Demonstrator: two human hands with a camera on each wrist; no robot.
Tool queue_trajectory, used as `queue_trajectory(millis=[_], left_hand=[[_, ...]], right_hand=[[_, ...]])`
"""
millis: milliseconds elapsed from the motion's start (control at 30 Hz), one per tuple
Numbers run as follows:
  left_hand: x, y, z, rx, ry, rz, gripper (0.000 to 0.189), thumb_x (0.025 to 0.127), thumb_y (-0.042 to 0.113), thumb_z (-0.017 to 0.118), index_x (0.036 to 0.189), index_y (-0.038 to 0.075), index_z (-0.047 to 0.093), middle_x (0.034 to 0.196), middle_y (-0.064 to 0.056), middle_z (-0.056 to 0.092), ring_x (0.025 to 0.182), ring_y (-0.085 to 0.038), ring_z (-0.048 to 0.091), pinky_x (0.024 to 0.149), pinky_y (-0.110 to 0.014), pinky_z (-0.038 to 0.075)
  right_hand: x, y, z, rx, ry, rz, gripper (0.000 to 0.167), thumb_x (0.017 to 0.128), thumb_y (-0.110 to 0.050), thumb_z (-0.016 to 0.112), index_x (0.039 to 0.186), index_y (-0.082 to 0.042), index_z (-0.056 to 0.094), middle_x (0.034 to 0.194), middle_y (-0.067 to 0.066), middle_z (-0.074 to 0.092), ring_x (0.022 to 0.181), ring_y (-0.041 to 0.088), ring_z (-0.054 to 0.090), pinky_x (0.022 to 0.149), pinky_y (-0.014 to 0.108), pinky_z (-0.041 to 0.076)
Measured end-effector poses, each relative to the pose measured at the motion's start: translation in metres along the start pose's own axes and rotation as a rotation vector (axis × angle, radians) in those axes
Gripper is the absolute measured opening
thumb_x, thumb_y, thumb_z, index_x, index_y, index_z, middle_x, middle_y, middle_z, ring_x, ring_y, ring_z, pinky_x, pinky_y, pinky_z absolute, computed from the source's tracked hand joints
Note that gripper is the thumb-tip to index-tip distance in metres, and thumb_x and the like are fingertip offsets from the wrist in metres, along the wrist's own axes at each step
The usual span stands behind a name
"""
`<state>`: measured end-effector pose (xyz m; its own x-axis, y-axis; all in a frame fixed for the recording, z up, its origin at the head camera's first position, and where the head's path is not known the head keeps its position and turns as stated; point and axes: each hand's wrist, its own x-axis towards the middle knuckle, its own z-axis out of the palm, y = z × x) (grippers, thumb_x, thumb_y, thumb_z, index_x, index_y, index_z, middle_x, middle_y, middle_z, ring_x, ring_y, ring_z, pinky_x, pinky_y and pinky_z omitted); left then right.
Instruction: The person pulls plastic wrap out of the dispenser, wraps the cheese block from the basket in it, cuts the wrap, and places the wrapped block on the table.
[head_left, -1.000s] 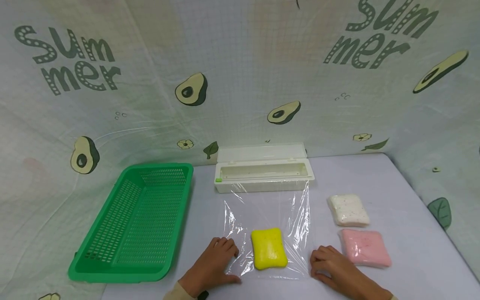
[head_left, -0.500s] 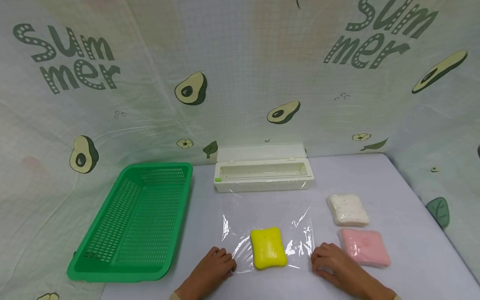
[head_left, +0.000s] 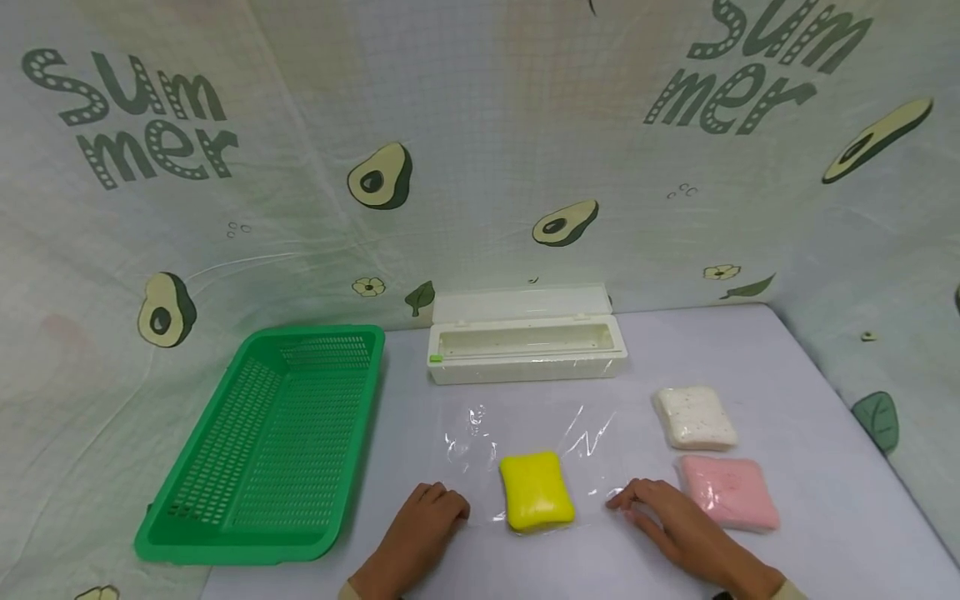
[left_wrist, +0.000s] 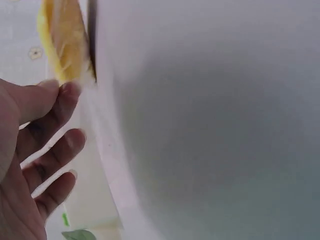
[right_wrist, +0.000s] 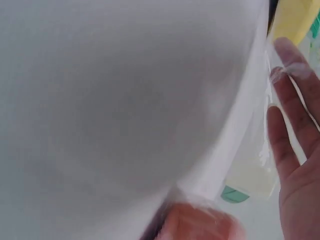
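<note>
A yellow pillow-shaped block lies on a sheet of clear cling film on the table. The film stretches towards me from a white cling film dispenser whose lid stands up. At the film's near left corner is my left hand; in the left wrist view its thumb and index finger pinch the film's edge. My right hand is at the near right corner, index finger extended. In the right wrist view, wrinkled film lies against its straight fingers; its thumb is hidden there.
A green perforated basket stands on the left. To the right lie a white block and a pink block, both shiny as if wrapped, the pink one close beside my right hand. A printed cloth hangs behind the table.
The film's near edge has moved away from me, up towards the yellow block. My left thumb has closed in to a pinch. My right hand has shifted slightly forward and its index finger has straightened.
</note>
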<state>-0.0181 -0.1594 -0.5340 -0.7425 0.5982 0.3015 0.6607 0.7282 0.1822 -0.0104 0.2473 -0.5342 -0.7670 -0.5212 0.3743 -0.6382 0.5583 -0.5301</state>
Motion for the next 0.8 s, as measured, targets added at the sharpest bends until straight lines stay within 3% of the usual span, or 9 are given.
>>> queue_trajectory(millis=[133,267,333,433,567,667,800], left_hand=[[0.001,-0.002,0.001,-0.095,0.033,-0.093,0.023,0.09,0.01,0.082,0.097,0.022,0.064,0.086,0.015,0.058,0.081,-0.005,0.048,0.079,-0.025,0.044],[0.001,-0.006,0.002,-0.158,0.07,-0.082,0.024,0.089,0.007,0.082,0.097,0.021,0.064,0.086,0.016,0.059,0.08,-0.003,0.046,0.079,-0.026,0.042],[0.001,-0.006,0.002,-0.187,0.012,-0.106,0.02,0.092,0.007,0.079,0.098,0.021,0.066,0.087,0.016,0.061,0.081,-0.003,0.046,0.08,-0.027,0.042],[0.002,-0.006,0.001,-0.21,-0.128,-0.148,0.014,0.098,0.01,0.074,0.101,0.022,0.067,0.091,0.018,0.062,0.086,-0.003,0.047,0.086,-0.03,0.043],[0.006,-0.005,-0.002,-0.181,-0.288,-0.159,0.009,0.101,0.016,0.071,0.102,0.024,0.068,0.095,0.018,0.059,0.093,-0.006,0.049,0.093,-0.036,0.044],[0.007,-0.003,-0.005,-0.125,-0.343,-0.157,0.005,0.1,0.023,0.073,0.102,0.025,0.069,0.102,0.015,0.057,0.099,-0.009,0.05,0.097,-0.039,0.044],[0.013,0.002,-0.008,-0.052,-0.324,-0.167,0.019,0.096,0.034,0.079,0.11,0.024,0.07,0.113,0.01,0.057,0.107,-0.013,0.052,0.101,-0.042,0.045]], right_hand=[[0.004,0.0,0.006,0.029,0.034,0.101,0.03,0.095,0.005,0.071,0.106,-0.02,0.058,0.099,-0.017,0.075,0.088,-0.001,0.063,0.073,0.024,0.05],[0.009,-0.001,0.012,-0.009,0.053,0.169,0.027,0.095,0.001,0.072,0.103,-0.02,0.057,0.09,-0.02,0.075,0.079,-0.004,0.055,0.067,0.025,0.045],[0.011,-0.002,0.014,-0.036,0.049,0.214,0.027,0.094,-0.003,0.074,0.102,-0.023,0.057,0.086,-0.022,0.073,0.076,-0.005,0.047,0.065,0.024,0.04],[0.013,-0.005,0.016,-0.057,0.021,0.291,0.027,0.094,-0.008,0.077,0.099,-0.027,0.059,0.085,-0.023,0.072,0.073,-0.005,0.042,0.064,0.024,0.037],[0.016,-0.008,0.015,-0.052,-0.032,0.372,0.022,0.095,-0.013,0.077,0.096,-0.029,0.062,0.088,-0.018,0.074,0.075,-0.004,0.048,0.067,0.026,0.043],[0.015,-0.01,0.013,-0.066,-0.009,0.342,0.024,0.091,-0.009,0.081,0.097,-0.028,0.067,0.091,-0.02,0.07,0.08,-0.002,0.055,0.072,0.029,0.051],[0.015,-0.014,0.011,-0.105,0.104,0.214,0.04,0.076,-0.001,0.089,0.105,-0.023,0.071,0.101,-0.018,0.068,0.09,0.004,0.062,0.085,0.021,0.051]])
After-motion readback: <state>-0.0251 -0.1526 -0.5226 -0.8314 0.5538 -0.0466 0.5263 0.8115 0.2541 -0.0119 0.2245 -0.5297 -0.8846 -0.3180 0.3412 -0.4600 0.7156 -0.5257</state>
